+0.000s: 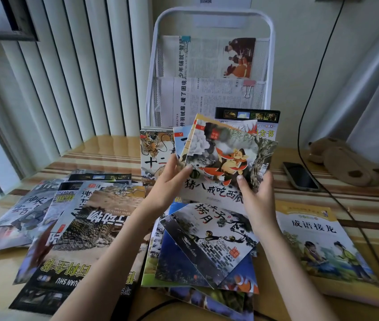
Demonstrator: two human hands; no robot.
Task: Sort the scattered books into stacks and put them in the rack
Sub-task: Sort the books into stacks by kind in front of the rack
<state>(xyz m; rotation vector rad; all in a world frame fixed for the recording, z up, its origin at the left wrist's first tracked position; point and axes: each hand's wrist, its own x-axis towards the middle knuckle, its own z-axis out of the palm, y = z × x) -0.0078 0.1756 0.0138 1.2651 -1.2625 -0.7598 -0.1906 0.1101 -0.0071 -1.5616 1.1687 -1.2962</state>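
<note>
Scattered books [86, 239] cover surface [299, 158]. Left hand [167, 181] and right hand [256, 193] grip fanned picture books [225, 158] before rack [209, 66].

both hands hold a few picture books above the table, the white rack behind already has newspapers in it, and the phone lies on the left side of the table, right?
Not quite: the phone lies on the right side of the table, by the black cable, as the head view shows. The rest holds: the left hand and right hand hold a few picture books above the table, and the white rack already has newspapers.
</note>
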